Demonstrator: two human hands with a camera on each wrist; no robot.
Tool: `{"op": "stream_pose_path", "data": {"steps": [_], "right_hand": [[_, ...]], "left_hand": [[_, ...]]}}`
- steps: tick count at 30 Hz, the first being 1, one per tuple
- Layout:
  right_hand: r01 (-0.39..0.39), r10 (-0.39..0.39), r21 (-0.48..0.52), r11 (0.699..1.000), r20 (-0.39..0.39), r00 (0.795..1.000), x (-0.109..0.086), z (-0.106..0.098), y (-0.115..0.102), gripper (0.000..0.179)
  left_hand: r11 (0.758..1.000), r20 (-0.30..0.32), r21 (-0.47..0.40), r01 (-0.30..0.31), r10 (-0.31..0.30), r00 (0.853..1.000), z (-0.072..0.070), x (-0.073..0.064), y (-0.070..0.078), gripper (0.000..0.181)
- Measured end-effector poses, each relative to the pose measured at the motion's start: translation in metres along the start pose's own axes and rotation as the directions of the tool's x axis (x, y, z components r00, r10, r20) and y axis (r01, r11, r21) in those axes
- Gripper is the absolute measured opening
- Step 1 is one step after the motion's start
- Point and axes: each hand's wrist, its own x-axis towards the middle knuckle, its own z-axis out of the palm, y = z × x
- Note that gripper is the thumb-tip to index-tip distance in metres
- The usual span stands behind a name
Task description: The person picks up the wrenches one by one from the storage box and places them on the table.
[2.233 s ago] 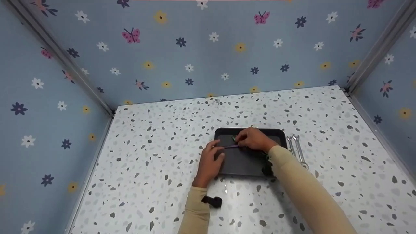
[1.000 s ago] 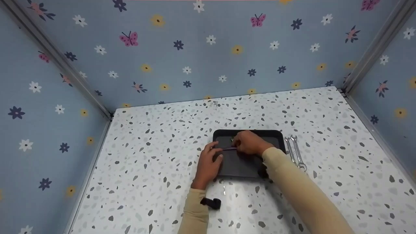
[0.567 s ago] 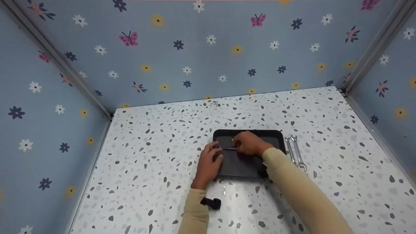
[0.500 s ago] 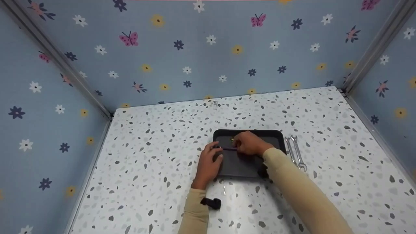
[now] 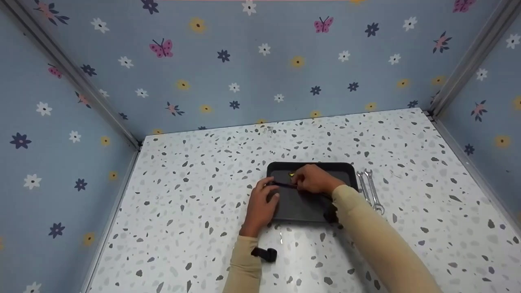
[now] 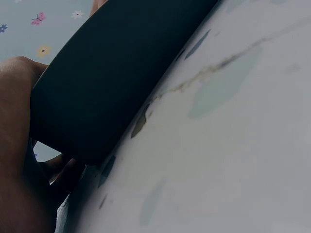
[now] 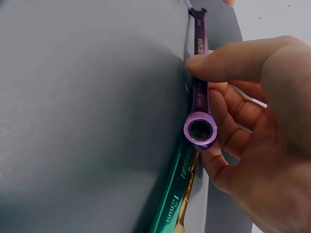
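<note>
My right hand (image 5: 315,178) pinches a purple wrench (image 7: 200,102) between thumb and fingers, low over the dark grey tray (image 5: 301,207). The wrench's ring end faces the camera in the right wrist view. Just below that ring are a green wrench (image 7: 176,189) marked 12mm and a gold wrench (image 7: 187,191), side by side along the tray wall. In the head view, a bit of yellow metal (image 5: 292,174) shows at the right fingertips. My left hand (image 5: 260,205) rests at the tray's left rim, fingers loosely extended over it, close to the purple wrench's far end.
Two silver wrenches (image 5: 371,189) lie on the speckled white table (image 5: 195,228), right of the tray. Blue flowered panels (image 5: 244,69) stand behind the table and on both sides.
The right hand shifted slightly, and the purple wrench now slants a little more, its left end farther back. Yellow shows at the right fingertips where green showed before. The left hand stays put.
</note>
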Motion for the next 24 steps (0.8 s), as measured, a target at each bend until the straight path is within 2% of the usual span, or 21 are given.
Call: {"op": "stream_pose_path", "data": {"steps": [10,19,24], "right_hand": [[-0.035,0.035,0.045,0.998,0.009,0.999,-0.0003,-0.0015,0.0067,0.02],[-0.133,0.132,0.07,0.989,0.011,0.991,-0.002,-0.0084,0.0036,0.02],[-0.12,0.119,0.08,0.99,0.017,0.993,-0.0024,-0.0087,0.0029,0.022]], "left_hand": [[0.999,0.005,0.005,0.034,-0.034,0.999,0.0012,0.001,0.0007,0.025],[1.0,0.001,0.005,0.026,-0.026,1.0,0.0021,0.0014,-0.0021,0.026],[1.0,-0.007,0.008,0.019,-0.019,1.0,0.0022,0.0011,-0.0036,0.026]]}}
